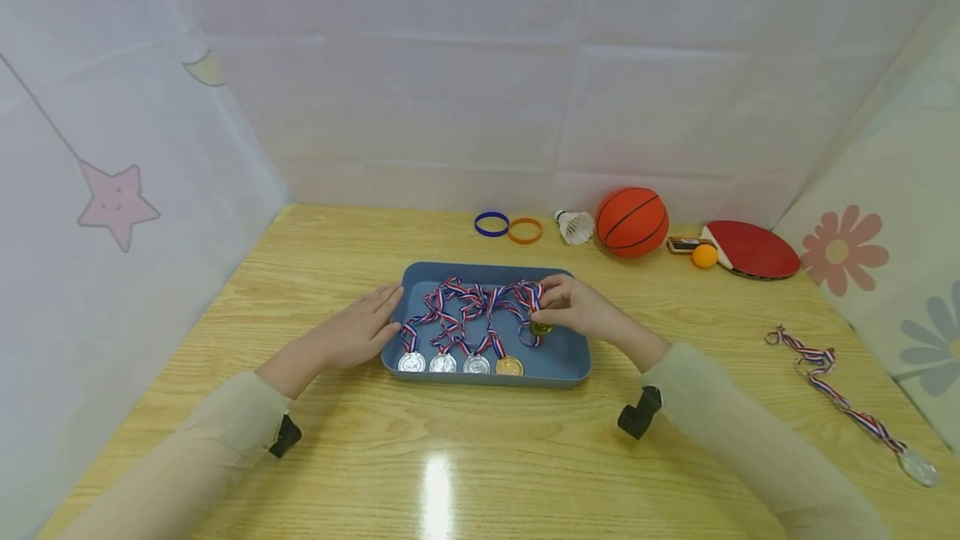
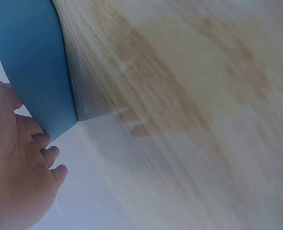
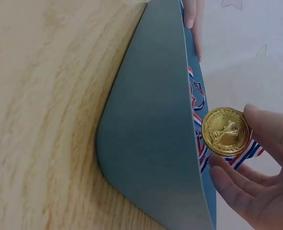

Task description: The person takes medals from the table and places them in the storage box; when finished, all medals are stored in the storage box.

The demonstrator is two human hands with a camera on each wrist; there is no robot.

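Observation:
My right hand (image 1: pixel 573 307) pinches a gold medal (image 3: pixel 226 132) between thumb and fingers, over the right part of a blue-grey tray (image 1: pixel 480 382). The medal's face shows a raised figure inside a wreath, and its striped ribbon (image 3: pixel 249 154) hangs by the fingers. At the tray's left end my left hand (image 1: pixel 363 327) rests against the rim, fingers extended. Inside the tray, silver medals (image 1: pixel 442 363) and another gold medal (image 1: pixel 509 366) lie in a row along the near wall. Their red, white and blue ribbons (image 1: pixel 465 307) spread in a tangle behind them.
Along the back lie a blue wristband (image 1: pixel 492 232), an orange wristband (image 1: pixel 525 240), a shuttlecock (image 1: pixel 575 227) and a small basketball (image 1: pixel 632 222). Right of them are an orange ball (image 1: pixel 705 256) and a red paddle (image 1: pixel 753 249). Another silver medal (image 1: pixel 918 467) lies at far right.

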